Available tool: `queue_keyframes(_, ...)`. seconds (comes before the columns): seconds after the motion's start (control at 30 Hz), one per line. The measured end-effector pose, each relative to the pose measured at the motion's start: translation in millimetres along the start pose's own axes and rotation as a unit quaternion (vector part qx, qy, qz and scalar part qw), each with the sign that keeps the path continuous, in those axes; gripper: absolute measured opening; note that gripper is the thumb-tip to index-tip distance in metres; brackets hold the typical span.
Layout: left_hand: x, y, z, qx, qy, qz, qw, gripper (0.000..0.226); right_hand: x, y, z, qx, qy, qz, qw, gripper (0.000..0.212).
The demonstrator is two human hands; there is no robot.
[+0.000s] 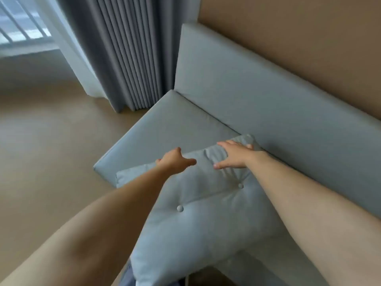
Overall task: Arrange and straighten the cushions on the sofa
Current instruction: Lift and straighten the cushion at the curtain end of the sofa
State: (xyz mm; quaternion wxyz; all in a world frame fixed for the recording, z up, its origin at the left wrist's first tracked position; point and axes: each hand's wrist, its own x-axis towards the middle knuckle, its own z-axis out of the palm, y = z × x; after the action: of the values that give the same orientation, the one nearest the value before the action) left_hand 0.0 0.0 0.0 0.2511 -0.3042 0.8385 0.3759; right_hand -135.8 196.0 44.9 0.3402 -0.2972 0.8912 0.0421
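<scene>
Cushion pressed on the sofa seat, near the left end

Cushion, pale grey-blue with two covered buttons, lies tilted across the seat of the sofa, its far corner touching the foot of the backrest and its near end hanging past the seat's front edge toward the camera. The left hand rests at the cushion's far left edge, thumb stretched out to the right over the fabric, the fingers curled past the rim and mostly hidden. The right hand lies flat on the far corner, fingers spread and pressed into the fabric, which wrinkles beneath the palm. Both bare forearms reach in from the near side.

The sofa is upholstered in the same pale grey-blue, with a plain flat seat and a straight padded backrest set against a tan wall. Past the sofa's left end hang pleated grey curtains, with a sheer white curtain further left. Beyond that, at the far left, a bright window with railing bars shows. The floor is smooth and beige.
</scene>
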Motion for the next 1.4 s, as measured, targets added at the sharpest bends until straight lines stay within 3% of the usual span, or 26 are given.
queue_keyframes(0.1, 74.9, -21.0, 2.9, -0.012, -0.062, -0.008, 0.998, 0.100, 66.0, 9.4, 17.5, 0.003, -0.034, -0.014, 0.999, 0.118)
queue_keyframes(0.23, 159.6, -62.8, 16.3, 0.065, -0.164, -0.016, 0.984, 0.116, 129.7, 31.0, 58.2, 0.013, -0.030, -0.032, 0.999, 0.124)
queue_keyframes(0.33, 193.8, -83.7, 31.4, 0.052, -0.327, -0.034, 0.943, 0.097, 155.9, 43.1, 76.4, 0.001, -0.037, -0.052, 0.998, 0.125)
queue_keyframes(0.4, 202.0, -87.2, 36.8, -0.012, -0.376, -0.039, 0.926, 0.082, 168.4, 45.1, 76.3, -0.006, -0.049, -0.058, 0.997, 0.127)
queue_keyframes(0.53, 189.4, -72.5, 27.0, -0.035, -0.350, -0.008, 0.936, 0.072, 181.2, 39.1, 59.0, -0.031, -0.098, -0.071, 0.992, 0.136)
queue_keyframes(0.63, 159.0, -46.0, 17.7, 0.028, -0.292, 0.055, 0.954, 0.066, 182.0, 30.3, 37.5, -0.089, -0.175, -0.092, 0.976, 0.151)
queue_keyframes(0.73, 117.7, -21.5, 17.8, 0.125, -0.213, 0.124, 0.961, 0.075, 173.1, 29.9, 22.4, -0.136, -0.263, -0.084, 0.952, 0.163)
queue_keyframes(0.8, 94.2, -10.0, 21.3, 0.178, -0.163, 0.148, 0.959, 0.079, 158.2, 35.8, 17.2, -0.121, -0.330, -0.068, 0.934, 0.162)
queue_keyframes(0.87, 77.5, -2.4, 25.6, 0.182, -0.133, 0.147, 0.963, 0.072, 137.1, 41.9, 12.9, -0.104, -0.358, -0.055, 0.926, 0.149)
queue_keyframes(0.97, 60.2, 7.1, 25.9, 0.163, -0.117, 0.139, 0.970, 0.063, 105.4, 46.0, 3.6, -0.117, -0.284, -0.089, 0.947, 0.097)
queue_keyframes(1.03, 49.5, 19.2, 17.1, 0.175, -0.110, 0.156, 0.966, 0.060, 82.1, 48.0, -6.3, -0.104, -0.210, -0.112, 0.966, 0.080)
queue_keyframes(1.23, 20.0, 96.7, -55.9, 0.265, -0.040, 0.263, 0.927, 0.057, -6.7, 65.0, -65.7, -0.055, 0.007, -0.049, 0.997, 0.069)
queue_keyframes(1.4, 29.6, 188.0, -156.9, 0.343, 0.043, 0.370, 0.862, 0.053, -32.6, 68.8, -144.4, -0.026, 0.172, 0.010, 0.985, 0.064)
